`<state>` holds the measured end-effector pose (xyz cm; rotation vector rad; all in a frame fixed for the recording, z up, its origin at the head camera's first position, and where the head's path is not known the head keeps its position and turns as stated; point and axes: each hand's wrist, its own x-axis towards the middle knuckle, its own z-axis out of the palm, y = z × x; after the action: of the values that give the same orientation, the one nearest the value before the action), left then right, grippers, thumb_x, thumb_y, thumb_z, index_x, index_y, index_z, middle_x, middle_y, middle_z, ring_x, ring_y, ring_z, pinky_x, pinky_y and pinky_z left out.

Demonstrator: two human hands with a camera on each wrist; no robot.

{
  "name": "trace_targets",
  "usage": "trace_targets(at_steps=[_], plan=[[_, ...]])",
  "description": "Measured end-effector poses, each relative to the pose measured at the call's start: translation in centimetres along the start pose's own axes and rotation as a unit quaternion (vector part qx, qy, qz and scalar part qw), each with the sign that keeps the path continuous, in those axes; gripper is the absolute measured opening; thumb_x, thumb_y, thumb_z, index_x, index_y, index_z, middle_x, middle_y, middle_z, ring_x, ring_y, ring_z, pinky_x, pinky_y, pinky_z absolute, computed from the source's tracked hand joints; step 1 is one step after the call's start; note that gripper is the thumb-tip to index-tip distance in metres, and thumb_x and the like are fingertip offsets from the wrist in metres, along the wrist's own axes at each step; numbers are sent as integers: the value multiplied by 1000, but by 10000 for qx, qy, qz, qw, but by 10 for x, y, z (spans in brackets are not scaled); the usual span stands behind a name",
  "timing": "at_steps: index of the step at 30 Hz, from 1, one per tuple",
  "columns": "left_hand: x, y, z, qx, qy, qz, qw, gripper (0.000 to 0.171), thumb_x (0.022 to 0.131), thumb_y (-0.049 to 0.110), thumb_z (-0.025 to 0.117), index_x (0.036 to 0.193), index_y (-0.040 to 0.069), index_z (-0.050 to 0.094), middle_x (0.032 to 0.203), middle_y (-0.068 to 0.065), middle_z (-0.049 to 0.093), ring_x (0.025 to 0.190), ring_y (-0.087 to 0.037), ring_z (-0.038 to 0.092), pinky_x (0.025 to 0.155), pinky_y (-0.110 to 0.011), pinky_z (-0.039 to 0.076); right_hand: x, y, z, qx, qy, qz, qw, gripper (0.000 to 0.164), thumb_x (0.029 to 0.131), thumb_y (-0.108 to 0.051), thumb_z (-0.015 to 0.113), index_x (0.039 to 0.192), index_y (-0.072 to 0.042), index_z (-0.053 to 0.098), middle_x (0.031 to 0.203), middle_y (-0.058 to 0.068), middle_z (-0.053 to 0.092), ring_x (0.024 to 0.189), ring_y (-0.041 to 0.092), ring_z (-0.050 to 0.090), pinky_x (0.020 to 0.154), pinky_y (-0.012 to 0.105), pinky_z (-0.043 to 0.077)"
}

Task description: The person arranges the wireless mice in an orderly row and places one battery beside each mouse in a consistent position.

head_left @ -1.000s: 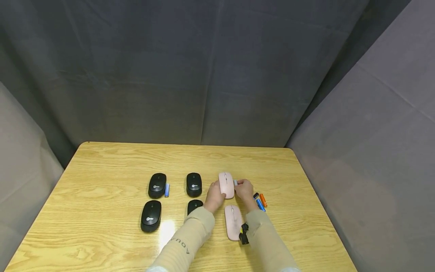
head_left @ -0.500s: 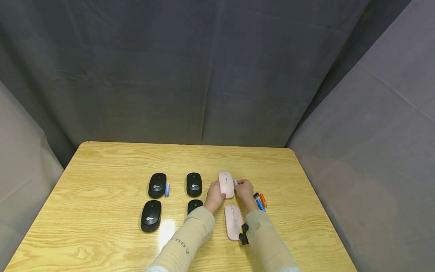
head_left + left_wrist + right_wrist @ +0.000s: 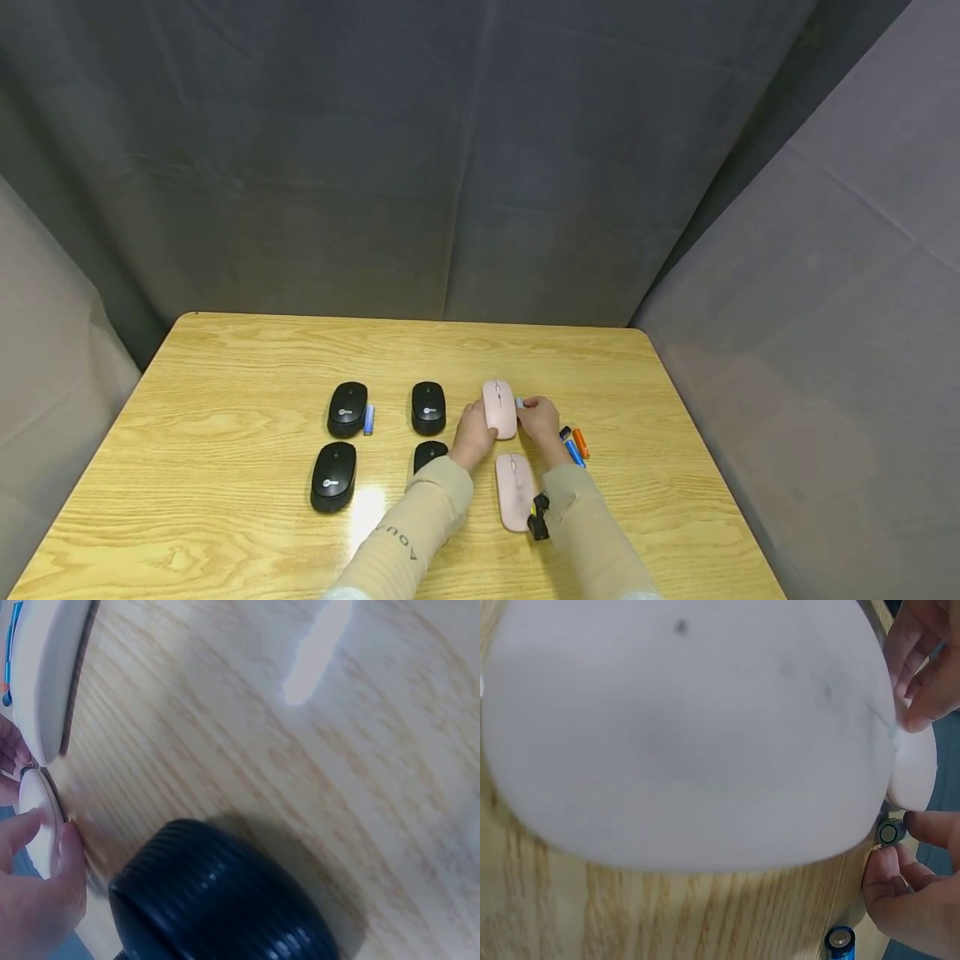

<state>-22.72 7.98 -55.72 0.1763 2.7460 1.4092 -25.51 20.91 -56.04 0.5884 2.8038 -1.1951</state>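
Observation:
At the back of the group lies a pink computer mouse. My left hand grips its left side, with the thumb and a finger on its edges in the left wrist view. Right beside the mouse, my right hand pinches a small battery, whose round end faces the camera in the right wrist view. Closer to me is a second pink mouse, partly covered by the right sleeve. It looms large in the right wrist view.
Black mice stand to the left, one partly behind the left sleeve. A light blue battery lies beside the back left mouse. Right of my right hand are a blue battery, an orange cylinder and a small dark piece.

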Motion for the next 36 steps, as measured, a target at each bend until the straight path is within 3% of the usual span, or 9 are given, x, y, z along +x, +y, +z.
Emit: trace_targets(at_steps=[8,12,21,28,32,36], plan=[[1,-2,-6,-103,-153,34,9998,48,85,6,61,124,-13,43,113,-24,51,106,-34,50,93,-42,41,-7,-3,-15,534,-349,-208,9977,33,89,-17,55,112,7,56,104,24,59,90,31,58,71,35,49],[-2,2,-16,-262,44,142,9995,42,87,9,58,123,-10,46,113,-22,51,104,-33,53,90,-42,44,-9,-4,-28,877,-300,-486,9945,32,91,-17,52,114,4,57,96,18,58,81,24,55,62,27,45],[-28,6,-51,-734,484,948,9916,27,87,8,57,112,-1,55,104,-12,56,93,-24,53,78,-33,47,-21,5,-63,891,223,-1227,9882,25,90,-11,55,111,0,60,98,17,59,91,29,54,73,35,47],[-56,-17,-83,-277,1000,1620,9813,25,84,5,61,109,1,57,104,-9,56,95,-24,55,81,-36,48,-34,24,-78,105,596,-1855,9808,26,84,-2,59,109,5,58,98,21,58,88,32,55,77,43,47],[-70,-37,-100,141,1424,1717,9747,28,79,3,65,107,1,58,103,-9,57,97,-24,55,83,-36,48,-46,36,-80,-628,673,-2101,9733,29,80,2,62,108,8,58,98,24,58,88,35,56,74,43,49],[-83,-56,-121,601,1857,1702,9659,33,75,2,69,106,-1,59,103,-11,58,97,-28,55,83,-40,47,-57,46,-77,-999,639,-2058,9714,30,79,1,64,107,10,58,99,25,58,87,36,58,70,43,51]])
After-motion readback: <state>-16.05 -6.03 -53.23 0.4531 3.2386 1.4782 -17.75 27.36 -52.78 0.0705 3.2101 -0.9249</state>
